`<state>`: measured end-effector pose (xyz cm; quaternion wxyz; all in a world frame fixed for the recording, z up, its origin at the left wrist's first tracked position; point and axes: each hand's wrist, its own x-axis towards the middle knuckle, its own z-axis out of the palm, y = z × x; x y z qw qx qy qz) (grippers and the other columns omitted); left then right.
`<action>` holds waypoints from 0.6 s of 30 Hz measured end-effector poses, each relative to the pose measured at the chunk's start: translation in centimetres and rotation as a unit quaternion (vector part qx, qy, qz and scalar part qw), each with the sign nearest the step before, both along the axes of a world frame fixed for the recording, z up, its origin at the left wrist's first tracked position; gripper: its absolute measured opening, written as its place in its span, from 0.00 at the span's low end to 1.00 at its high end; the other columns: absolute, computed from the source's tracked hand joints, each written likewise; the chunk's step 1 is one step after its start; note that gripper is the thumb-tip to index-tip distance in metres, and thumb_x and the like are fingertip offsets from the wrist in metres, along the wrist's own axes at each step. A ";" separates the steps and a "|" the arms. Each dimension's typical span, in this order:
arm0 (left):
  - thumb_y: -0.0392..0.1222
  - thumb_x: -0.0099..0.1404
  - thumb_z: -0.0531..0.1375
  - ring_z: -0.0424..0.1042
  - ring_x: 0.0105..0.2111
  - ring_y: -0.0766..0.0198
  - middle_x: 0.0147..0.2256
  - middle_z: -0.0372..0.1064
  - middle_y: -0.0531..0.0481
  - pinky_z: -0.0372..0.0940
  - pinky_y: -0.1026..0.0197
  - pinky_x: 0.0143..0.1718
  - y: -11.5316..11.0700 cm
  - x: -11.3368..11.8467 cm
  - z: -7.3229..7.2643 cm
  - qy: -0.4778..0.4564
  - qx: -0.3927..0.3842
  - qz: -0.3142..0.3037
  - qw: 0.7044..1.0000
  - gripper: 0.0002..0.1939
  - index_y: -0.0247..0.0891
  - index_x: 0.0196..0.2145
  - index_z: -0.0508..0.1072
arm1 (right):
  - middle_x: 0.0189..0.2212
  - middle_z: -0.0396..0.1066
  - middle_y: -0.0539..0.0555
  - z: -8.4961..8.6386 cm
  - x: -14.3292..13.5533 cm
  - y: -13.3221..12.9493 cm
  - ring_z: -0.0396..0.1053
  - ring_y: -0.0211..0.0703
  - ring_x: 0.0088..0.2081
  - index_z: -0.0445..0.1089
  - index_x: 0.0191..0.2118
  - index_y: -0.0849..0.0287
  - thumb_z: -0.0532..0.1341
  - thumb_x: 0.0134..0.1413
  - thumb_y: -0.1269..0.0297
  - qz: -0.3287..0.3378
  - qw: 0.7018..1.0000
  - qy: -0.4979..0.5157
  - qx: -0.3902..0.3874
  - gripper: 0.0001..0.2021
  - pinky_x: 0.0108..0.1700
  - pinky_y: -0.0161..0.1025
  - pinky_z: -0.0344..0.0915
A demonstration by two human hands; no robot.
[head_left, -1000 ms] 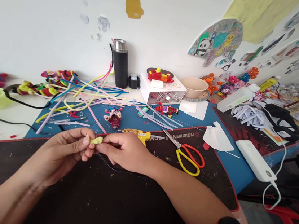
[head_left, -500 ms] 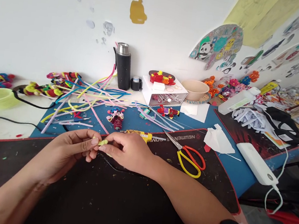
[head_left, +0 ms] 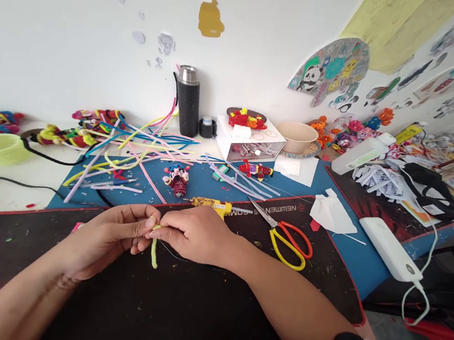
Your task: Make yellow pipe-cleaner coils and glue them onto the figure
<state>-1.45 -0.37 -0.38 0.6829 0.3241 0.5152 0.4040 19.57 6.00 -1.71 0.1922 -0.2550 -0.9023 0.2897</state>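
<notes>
A short pale yellow-green fuzzy stem hangs down from between my fingertips, over the black mat. My left hand pinches it from the left, and my right hand pinches it from the right, with the fingertips of both hands touching. The upper part of the stem is mostly hidden by the fingers. Just behind my right hand lies a yellow glue gun. Scissors with one red and one yellow handle rest to its right. A small beaded-looking figure sits beyond my hands.
Many coloured stems are spread at the back left. A black bottle, a white box and a beige bowl stand near the wall. On the right are a white power strip and crumpled tissue.
The stem's free end now hangs below my fingertips, where before only a small piece showed between them. My left hand has shifted slightly right and down.
</notes>
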 end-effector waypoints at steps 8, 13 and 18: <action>0.63 0.49 0.83 0.66 0.24 0.65 0.24 0.73 0.52 0.64 0.65 0.26 0.2 -0.2 -0.5 0.071 0.038 -0.035 0.996 0.26 0.40 0.28 0.83 | 0.40 0.87 0.54 -0.4 0.2 0.2 0.80 0.44 0.39 0.82 0.41 0.57 0.60 0.83 0.51 0.039 0.996 -0.058 0.052 0.20 0.36 0.40 0.54; 0.62 0.54 0.82 0.73 0.28 0.59 0.30 0.78 0.48 0.69 0.62 0.28 0.0 -1.0 -0.3 0.080 0.074 -0.004 0.994 0.26 0.43 0.42 0.87 | 0.40 0.87 0.54 -0.3 0.5 0.6 0.80 0.45 0.40 0.80 0.40 0.56 0.61 0.82 0.53 0.017 0.998 -0.031 0.044 0.18 0.37 0.41 0.53; 0.66 0.52 0.81 0.72 0.29 0.58 0.29 0.78 0.46 0.70 0.61 0.31 0.2 -1.1 0.9 0.171 0.104 -0.025 0.979 0.24 0.43 0.34 0.88 | 0.38 0.85 0.54 -0.3 0.5 0.6 0.77 0.45 0.38 0.80 0.40 0.56 0.62 0.81 0.53 0.002 0.998 -0.038 0.043 0.17 0.36 0.42 0.51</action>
